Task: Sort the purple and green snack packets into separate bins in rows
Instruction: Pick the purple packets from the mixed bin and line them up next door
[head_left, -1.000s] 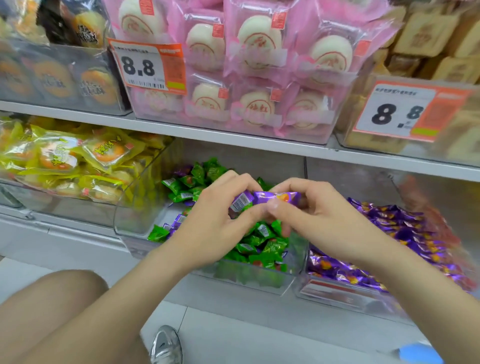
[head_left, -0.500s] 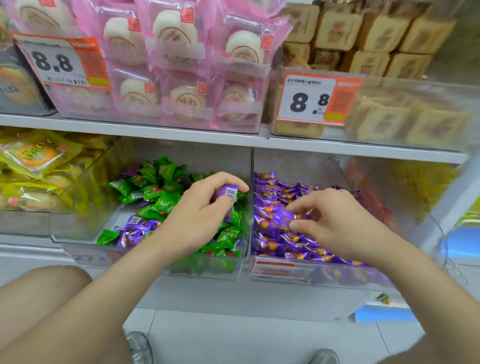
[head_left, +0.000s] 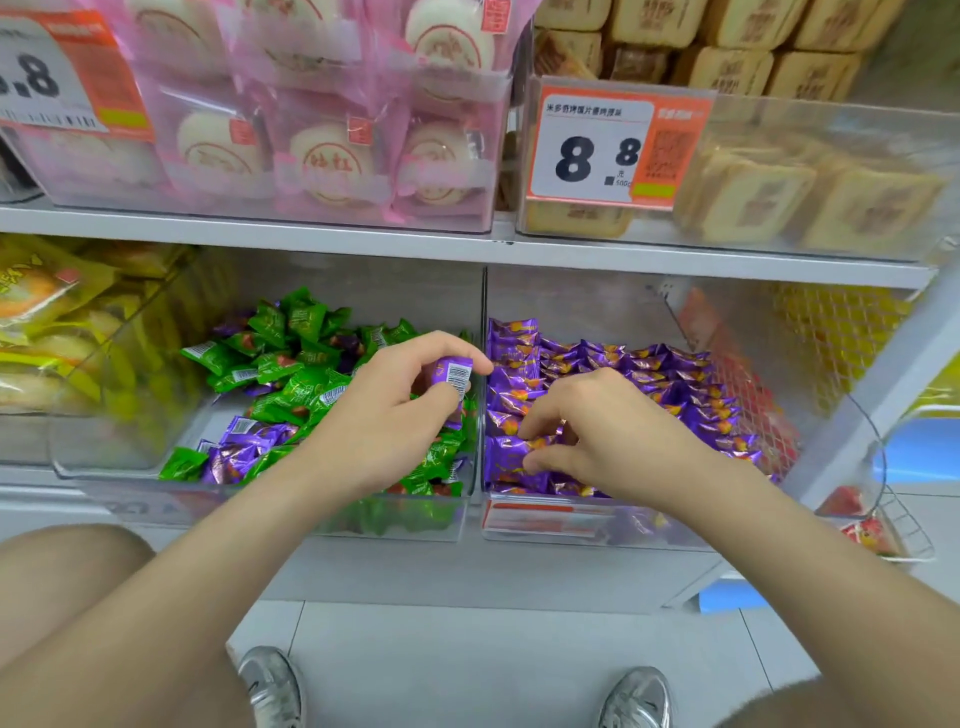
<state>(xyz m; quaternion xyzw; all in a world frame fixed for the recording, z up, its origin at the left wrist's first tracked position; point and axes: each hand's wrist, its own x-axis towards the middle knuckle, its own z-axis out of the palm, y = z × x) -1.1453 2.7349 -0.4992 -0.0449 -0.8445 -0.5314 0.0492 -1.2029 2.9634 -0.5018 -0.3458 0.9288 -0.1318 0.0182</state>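
Two clear bins stand side by side on the lower shelf. The left bin holds mostly green packets with several purple packets mixed in at its front left. The right bin holds rows of purple packets. My left hand hovers over the left bin and pinches one purple packet between thumb and fingers. My right hand is down in the front of the right bin, its thumb and fingertips pinching a purple packet lying there.
The upper shelf overhangs the bins, carrying pink-wrapped buns, brown cakes and an 8.8 price tag. Yellow packets fill a bin at left. A wire basket hangs at right. My shoes stand on the tiled floor.
My hands parted from holding one purple packet together. The right hand went down into the right bin with a packet; the left hand kept another above the left bin. The view shifted right.
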